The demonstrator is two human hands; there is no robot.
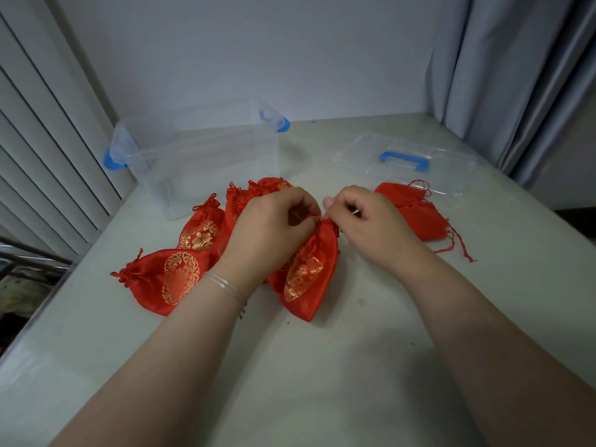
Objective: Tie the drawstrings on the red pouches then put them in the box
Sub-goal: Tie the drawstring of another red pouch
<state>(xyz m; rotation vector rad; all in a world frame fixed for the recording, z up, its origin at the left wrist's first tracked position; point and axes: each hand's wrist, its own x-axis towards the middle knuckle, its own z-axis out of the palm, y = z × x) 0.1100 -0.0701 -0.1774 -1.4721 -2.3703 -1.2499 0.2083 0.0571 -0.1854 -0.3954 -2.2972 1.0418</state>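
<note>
Red pouch (309,272) with gold round motif at centre of worktop (354,366), body lying flat and angled toward the near edge, gathered neck raised between both hands. Drawstring (317,217) at the neck pinched from both sides: left hand (271,227) grip narrow, fingers curled on the cord and neck from the left; right hand (364,217) grip narrow, thumb and fingertips pinching the cord end from the right. Hands almost touching over the neck. Thin clear band (225,285) on left wrist. Left of the held pouch, cluster of tied pouches (180,275) with gold motifs, necks cinched and knotted, overlapping one another, partly hidden under the left hand and forearm; exact count cannot be told. Right of the hands, well apart from that cluster, stack of plain red pouches (419,217) with loose cords (461,246) trailing on the worktop; far end resting against the lid's near edge. Clear plastic box (200,156) with blue latches behind the left cluster, open, upright, no pouch seen inside. Clear lid (406,162) with blue handle lying flat at far right of worktop, apart from the box. Grey curtain (516,75) at right, white slatted panel (48,140) at left, pale wall behind.
</note>
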